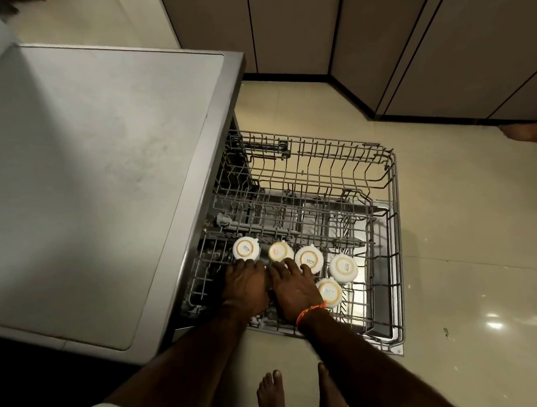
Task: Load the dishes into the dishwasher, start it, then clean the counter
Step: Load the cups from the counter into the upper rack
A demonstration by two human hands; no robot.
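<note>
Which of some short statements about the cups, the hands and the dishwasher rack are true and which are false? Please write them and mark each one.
1. Five white cups stand upside down in the upper rack. True.
2. The far half of the upper rack is full of plates. False: only bare wire shows there.
3. Both hands are down at the rack beside the cups. True: the left hand and the right hand lie side by side.
4. The right wrist wears an orange thread band. True.
5. The dishwasher door is closed. False: it is open and lies flat under the pulled-out racks.
6. The person wears shoes. False: bare feet show on the floor.
</note>
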